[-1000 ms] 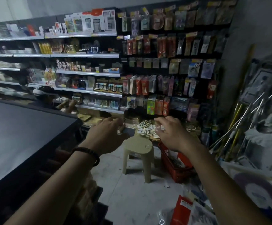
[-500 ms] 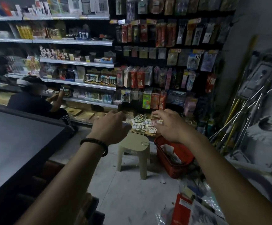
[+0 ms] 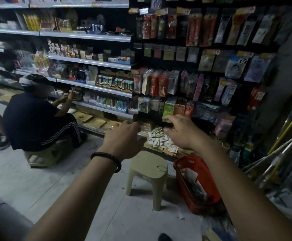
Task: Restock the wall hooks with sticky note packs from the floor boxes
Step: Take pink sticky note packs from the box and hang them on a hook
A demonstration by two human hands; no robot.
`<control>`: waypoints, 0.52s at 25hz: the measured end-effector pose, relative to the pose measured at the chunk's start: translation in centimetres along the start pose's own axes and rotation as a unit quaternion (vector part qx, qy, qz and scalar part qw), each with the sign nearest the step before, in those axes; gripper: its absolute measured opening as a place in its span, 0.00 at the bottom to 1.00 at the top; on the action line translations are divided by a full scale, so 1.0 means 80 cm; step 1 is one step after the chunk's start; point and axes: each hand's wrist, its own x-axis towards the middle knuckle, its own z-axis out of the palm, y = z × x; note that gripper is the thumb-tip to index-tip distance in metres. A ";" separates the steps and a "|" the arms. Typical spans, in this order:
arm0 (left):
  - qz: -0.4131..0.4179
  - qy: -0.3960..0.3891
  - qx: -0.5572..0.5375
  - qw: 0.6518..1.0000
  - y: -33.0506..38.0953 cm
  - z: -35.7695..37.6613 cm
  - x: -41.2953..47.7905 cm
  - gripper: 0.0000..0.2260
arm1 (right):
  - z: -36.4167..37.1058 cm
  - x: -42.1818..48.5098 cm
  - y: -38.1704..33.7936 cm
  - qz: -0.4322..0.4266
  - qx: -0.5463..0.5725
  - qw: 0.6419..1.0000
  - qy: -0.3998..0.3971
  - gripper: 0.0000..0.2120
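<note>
Both my arms stretch forward toward the hook wall (image 3: 209, 66), which hangs full of packaged stationery. My left hand (image 3: 124, 138) hovers palm down with relaxed fingers and holds nothing. My right hand (image 3: 181, 131) also hovers with loosely spread fingers, empty, just below the lowest hanging packs (image 3: 169, 108). Beyond and under my hands, a heap of small white and yellow sticky note packs (image 3: 159, 140) lies in flat cardboard boxes (image 3: 169, 151) on the floor at the foot of the wall.
A beige plastic stool (image 3: 148, 168) stands on the floor below my hands, a red basket (image 3: 195, 185) to its right. A person in dark clothes (image 3: 35, 119) sits at the left by the shelves (image 3: 89, 61). Poles and mops (image 3: 281, 150) lean at the right.
I have moved closer to the wall and the view has tilted down. Both hands have spread apart a little and their fingers have opened out; the seated person is now fully in view.
</note>
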 end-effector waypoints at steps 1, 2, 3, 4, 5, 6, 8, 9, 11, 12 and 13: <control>-0.007 -0.003 0.003 1.000 0.001 0.012 0.037 0.21 | -0.002 0.037 0.019 -0.006 -0.001 1.000 -0.003 0.26; -0.010 -0.004 0.005 1.000 0.002 0.022 0.076 0.21 | -0.005 0.076 0.040 -0.011 -0.001 1.000 -0.005 0.26; -0.016 -0.009 0.007 1.000 0.004 0.030 0.113 0.21 | -0.009 0.109 0.060 -0.014 0.000 1.000 -0.005 0.26; -0.020 -0.016 0.008 1.000 0.008 0.035 0.148 0.22 | -0.013 0.139 0.081 -0.014 0.001 1.000 -0.008 0.26; -0.020 -0.027 0.009 0.999 0.014 0.039 0.188 0.22 | -0.021 0.172 0.104 -0.013 0.005 1.000 -0.014 0.25; -0.014 -0.036 0.011 0.999 0.021 0.042 0.227 0.22 | -0.028 0.200 0.128 -0.006 0.009 1.000 -0.024 0.25; -0.005 -0.043 0.019 0.999 0.035 0.042 0.296 0.21 | -0.042 0.250 0.173 0.004 0.016 0.999 -0.038 0.25; -0.004 -0.045 0.026 0.999 0.040 0.043 0.326 0.21 | -0.049 0.273 0.194 0.011 0.020 0.999 -0.040 0.25; 0.006 -0.048 0.037 0.998 0.041 0.052 0.381 0.20 | -0.059 0.318 0.226 0.027 0.023 0.999 -0.037 0.24; 0.009 -0.053 0.046 0.997 0.041 0.059 0.400 0.20 | -0.060 0.336 0.237 0.031 0.019 0.999 -0.039 0.24; 0.014 -0.060 0.053 0.997 0.039 0.069 0.415 0.19 | -0.060 0.352 0.247 0.032 0.013 0.999 -0.040 0.23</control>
